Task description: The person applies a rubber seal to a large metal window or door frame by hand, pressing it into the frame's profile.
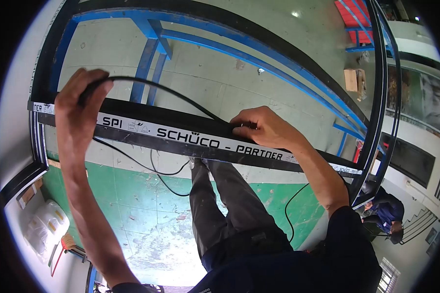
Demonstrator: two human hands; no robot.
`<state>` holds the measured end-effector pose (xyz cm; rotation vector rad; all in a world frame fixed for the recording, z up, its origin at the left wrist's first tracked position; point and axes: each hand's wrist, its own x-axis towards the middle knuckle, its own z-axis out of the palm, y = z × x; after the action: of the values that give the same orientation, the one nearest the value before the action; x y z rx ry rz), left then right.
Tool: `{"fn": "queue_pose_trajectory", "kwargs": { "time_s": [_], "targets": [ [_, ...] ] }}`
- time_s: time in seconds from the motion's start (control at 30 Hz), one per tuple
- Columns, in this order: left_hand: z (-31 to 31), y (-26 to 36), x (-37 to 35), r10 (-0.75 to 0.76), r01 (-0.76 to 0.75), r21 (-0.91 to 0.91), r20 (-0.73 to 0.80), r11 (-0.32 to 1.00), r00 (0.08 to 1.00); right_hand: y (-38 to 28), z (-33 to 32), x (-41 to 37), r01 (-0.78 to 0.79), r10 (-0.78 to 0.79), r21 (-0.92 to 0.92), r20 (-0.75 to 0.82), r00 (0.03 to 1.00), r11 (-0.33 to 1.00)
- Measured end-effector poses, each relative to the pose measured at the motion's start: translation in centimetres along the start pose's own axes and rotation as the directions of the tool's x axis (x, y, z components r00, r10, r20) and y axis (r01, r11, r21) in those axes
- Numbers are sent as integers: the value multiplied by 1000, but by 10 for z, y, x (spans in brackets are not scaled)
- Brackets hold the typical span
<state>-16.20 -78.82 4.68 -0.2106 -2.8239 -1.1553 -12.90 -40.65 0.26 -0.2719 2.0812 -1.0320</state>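
A black frame bar (305, 165) with a white "SCHÜCO - PARTNER" label strip (195, 139) lies across in front of me. My left hand (80, 97) is closed round a thin black rubber gasket strip (166, 92), raised just above the bar's left part. From there the strip arcs over to my right hand (266, 128), whose fingers pinch it down against the bar's upper edge. My right fingertips partly hide where strip and bar meet. A loose length of the strip (127, 155) hangs below my left hand and loops toward the floor.
Blue metal stand rails (205, 44) support the frame. Another black frame side (376, 97) rises at the right. A cardboard box (354, 82) sits on the far floor. A person in dark clothes (387, 211) is at the right. A plastic-wrapped bundle (48, 223) lies at lower left.
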Motion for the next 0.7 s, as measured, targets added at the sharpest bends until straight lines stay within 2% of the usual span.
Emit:
{"fn": "queue_pose_trajectory", "kwargs": {
  "time_s": [0.1, 0.2, 0.23, 0.3, 0.33, 0.4, 0.6, 0.7],
  "targets": [
    [20, -34, 15, -191, 197, -128, 61, 972, 980, 5, 8, 0, 69, -68, 23, -47, 997, 997],
    [42, -43, 9, -53, 55, 10, -142, 998, 988, 7, 12, -1, -27, 35, 162, -48, 998, 986],
    [46, -43, 9, -8, 5, -15, -223, 1000, 975, 6, 13, -1, -73, 81, 198, -35, 996, 977],
    [41, -48, 6, -115, 93, -96, -255, 991, 960, 3, 13, 0, -163, 169, 262, -3, 986, 951],
    [38, -49, 4, -170, 137, -137, -270, 981, 948, 2, 13, 1, -174, 181, 260, -5, 983, 950],
    [39, -47, 3, -198, 191, -54, -291, 980, 936, 0, 14, 5, -196, 204, 255, -6, 979, 947],
    [44, -40, 6, -220, 271, 116, -331, 956, 918, -7, 7, 12, -186, 187, -33, 34, 982, 982],
    [45, -38, 8, -235, 300, 141, -354, 944, 905, -10, 3, 13, -259, 255, 29, 84, 963, 966]
  ]
}}
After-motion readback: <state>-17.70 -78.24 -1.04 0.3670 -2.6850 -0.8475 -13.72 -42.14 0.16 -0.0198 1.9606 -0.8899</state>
